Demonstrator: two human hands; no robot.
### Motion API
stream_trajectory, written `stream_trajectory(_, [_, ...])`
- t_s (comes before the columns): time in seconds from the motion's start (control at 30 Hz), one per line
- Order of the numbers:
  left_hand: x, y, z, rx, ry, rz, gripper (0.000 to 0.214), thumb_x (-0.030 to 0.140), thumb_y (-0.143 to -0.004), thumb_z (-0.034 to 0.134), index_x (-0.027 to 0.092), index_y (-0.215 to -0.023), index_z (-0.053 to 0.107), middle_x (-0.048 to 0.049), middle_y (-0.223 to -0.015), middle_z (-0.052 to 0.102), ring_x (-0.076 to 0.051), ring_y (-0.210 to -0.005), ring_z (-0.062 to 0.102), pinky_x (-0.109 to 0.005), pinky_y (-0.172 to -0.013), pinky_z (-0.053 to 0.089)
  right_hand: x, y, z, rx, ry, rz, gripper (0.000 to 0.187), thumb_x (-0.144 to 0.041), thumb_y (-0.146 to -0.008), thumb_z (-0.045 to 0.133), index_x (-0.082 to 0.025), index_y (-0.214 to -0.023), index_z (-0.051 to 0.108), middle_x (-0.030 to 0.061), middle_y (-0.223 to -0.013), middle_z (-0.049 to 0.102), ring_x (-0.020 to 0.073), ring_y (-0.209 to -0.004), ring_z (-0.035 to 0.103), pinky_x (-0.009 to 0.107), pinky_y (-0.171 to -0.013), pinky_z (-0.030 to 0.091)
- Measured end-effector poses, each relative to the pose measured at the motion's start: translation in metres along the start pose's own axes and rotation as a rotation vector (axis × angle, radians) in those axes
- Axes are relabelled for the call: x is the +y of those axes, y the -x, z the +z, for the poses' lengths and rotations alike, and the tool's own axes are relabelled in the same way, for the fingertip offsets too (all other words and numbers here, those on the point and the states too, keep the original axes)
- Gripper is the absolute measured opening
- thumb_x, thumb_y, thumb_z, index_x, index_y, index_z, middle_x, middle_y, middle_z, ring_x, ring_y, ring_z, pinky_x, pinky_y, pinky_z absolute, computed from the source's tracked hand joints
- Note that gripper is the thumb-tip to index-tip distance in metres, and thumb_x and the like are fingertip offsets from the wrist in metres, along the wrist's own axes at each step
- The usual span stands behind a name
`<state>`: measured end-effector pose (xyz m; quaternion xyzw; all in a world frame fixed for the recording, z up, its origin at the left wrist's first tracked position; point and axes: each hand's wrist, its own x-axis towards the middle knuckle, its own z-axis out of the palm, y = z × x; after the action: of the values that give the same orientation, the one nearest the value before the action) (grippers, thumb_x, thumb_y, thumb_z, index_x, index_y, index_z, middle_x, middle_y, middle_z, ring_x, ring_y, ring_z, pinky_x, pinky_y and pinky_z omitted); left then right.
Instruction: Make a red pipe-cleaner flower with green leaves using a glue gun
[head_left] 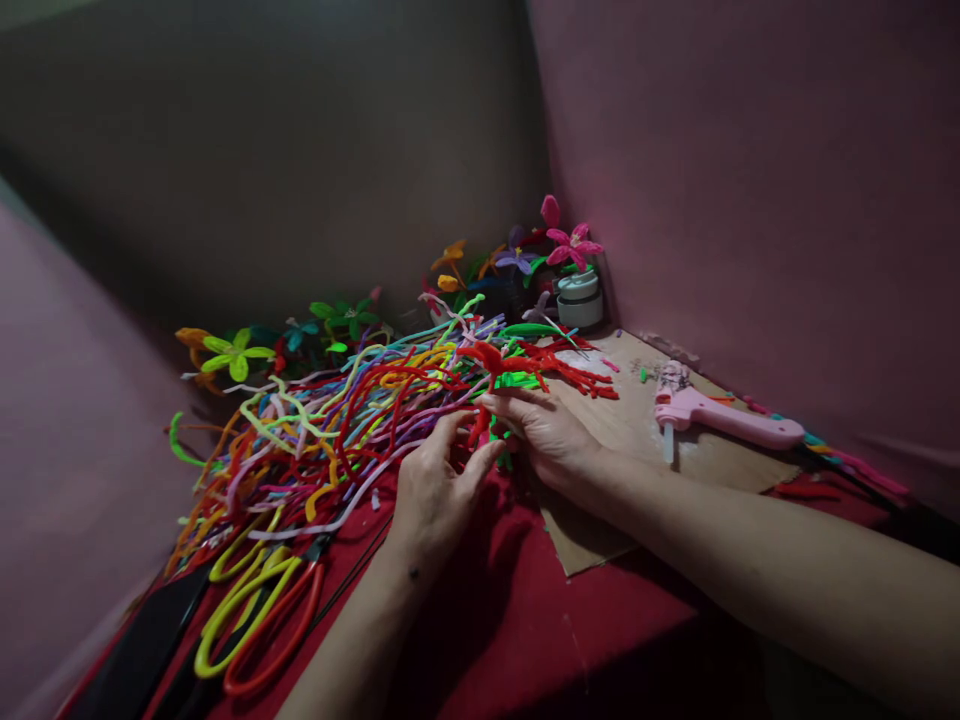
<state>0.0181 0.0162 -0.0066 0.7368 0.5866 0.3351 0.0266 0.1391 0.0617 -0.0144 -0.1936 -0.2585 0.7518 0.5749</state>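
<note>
Near the middle of the table, a red pipe-cleaner flower stands up between my hands, its fuzzy petals spreading at the top. My right hand is closed, thumb and fingers pinching the flower just below those petals. From the lower left, my left hand closes thumb and fingertips around a lower red part of it. The exact grip is partly hidden by the fingers. Bright green pipe cleaners lie right behind my hands, and a large pile of multicoloured pipe cleaners spreads to the left.
A pink glue gun rests on a cardboard sheet at the right. Yellow-handled scissors and orange-handled scissors lie front left on the red tablecloth. Finished flowers and a white-lidded jar stand at the back.
</note>
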Motion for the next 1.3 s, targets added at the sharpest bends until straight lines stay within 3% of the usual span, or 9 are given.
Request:
stream_trajectory(0.1, [0.005,-0.002,0.006,0.076,-0.002,-0.030,0.025,0.029,-0.081,0.054,0.018,-0.104,0.050,-0.0040,-0.087,0.068,-0.016,-0.073,0.065,-0.025,-0.064,0.046,0.002,0.002,0.001,-0.008,-0.022,-0.014,0.016,-0.017,-0.047,0.075,-0.015,-0.057,0.062,-0.0045,-0.055,0.059,0.0089,-0.056,0.050,0.023,-0.056,0.039])
stream_trajectory(0.23, [0.007,-0.001,0.014,0.093,-0.386,0.027,0.024,0.028,-0.085,0.047,0.016,-0.106,0.049,-0.0057,-0.081,0.068,-0.019,-0.061,0.064,-0.025,-0.051,0.039,0.005,0.005,0.002,0.045,0.010,0.006,0.019,-0.019,-0.046,0.076,-0.015,-0.055,0.060,-0.0046,-0.054,0.057,0.0095,-0.056,0.049,0.023,-0.053,0.036])
stream_trajectory(0.33, [0.005,-0.001,0.015,0.112,-0.655,0.101,0.021,0.031,-0.088,0.040,0.016,-0.091,0.055,-0.0042,-0.066,0.065,-0.019,-0.050,0.060,-0.026,-0.044,0.029,0.005,0.008,0.003,0.083,0.108,0.017,0.019,-0.022,-0.048,0.076,-0.014,-0.056,0.061,-0.0049,-0.051,0.055,0.0077,-0.050,0.044,0.023,-0.049,0.032])
stream_trajectory(0.43, [0.003,-0.002,0.016,0.137,-0.721,0.172,0.025,0.025,-0.090,0.034,0.017,-0.080,0.056,-0.0032,-0.058,0.061,-0.017,-0.046,0.057,-0.026,-0.042,0.026,0.006,0.009,0.003,0.108,0.182,-0.001,0.017,-0.022,-0.051,0.075,-0.014,-0.057,0.062,-0.0065,-0.049,0.051,0.0055,-0.046,0.037,0.023,-0.047,0.028])
stream_trajectory(0.57, [-0.001,-0.004,0.018,0.151,-0.519,0.211,0.019,0.013,-0.085,0.038,0.015,-0.088,0.057,-0.0035,-0.065,0.063,-0.015,-0.050,0.057,-0.024,-0.046,0.030,0.007,0.008,0.002,0.102,0.175,0.003,0.016,-0.022,-0.055,0.074,-0.015,-0.058,0.061,-0.0074,-0.048,0.047,0.0061,-0.048,0.037,0.023,-0.049,0.029])
stream_trajectory(0.73, [-0.003,-0.006,0.016,0.177,-0.239,0.167,0.019,0.012,-0.083,0.042,0.016,-0.091,0.059,-0.0025,-0.070,0.063,-0.012,-0.053,0.054,-0.021,-0.053,0.035,0.005,0.008,0.001,-0.059,0.265,-0.041,0.016,-0.028,-0.061,0.072,-0.015,-0.064,0.064,-0.0068,-0.047,0.045,0.0083,-0.052,0.043,0.023,-0.052,0.034])
stream_trajectory(0.9, [0.003,-0.004,0.005,0.145,0.039,0.008,0.019,0.017,-0.083,0.045,0.018,-0.095,0.060,0.0019,-0.065,0.058,-0.009,-0.053,0.048,-0.020,-0.056,0.037,0.003,0.003,0.002,-0.207,0.291,-0.178,0.014,-0.027,-0.059,0.072,-0.017,-0.067,0.066,-0.0021,-0.062,0.060,0.0106,-0.060,0.050,0.024,-0.057,0.040])
stream_trajectory(1.07, [0.004,-0.005,0.000,0.069,0.401,-0.189,0.014,0.027,-0.082,0.049,0.018,-0.075,0.058,0.0044,-0.055,0.048,-0.007,-0.047,0.040,-0.018,-0.047,0.032,0.001,0.003,0.001,-0.237,0.361,-0.081,0.017,-0.029,-0.059,0.073,-0.015,-0.067,0.068,-0.0023,-0.054,0.057,0.0078,-0.049,0.045,0.022,-0.048,0.038])
stream_trajectory(1.3, [0.008,-0.007,-0.005,-0.067,1.011,-0.517,0.017,0.029,-0.074,0.063,0.015,-0.081,0.056,0.0080,-0.047,0.042,-0.002,-0.036,0.028,-0.013,-0.037,0.019,0.002,-0.004,-0.008,-0.304,0.444,0.007,0.024,-0.034,-0.068,0.067,-0.014,-0.081,0.069,-0.0027,-0.054,0.054,0.0042,-0.041,0.037,0.018,-0.038,0.025])
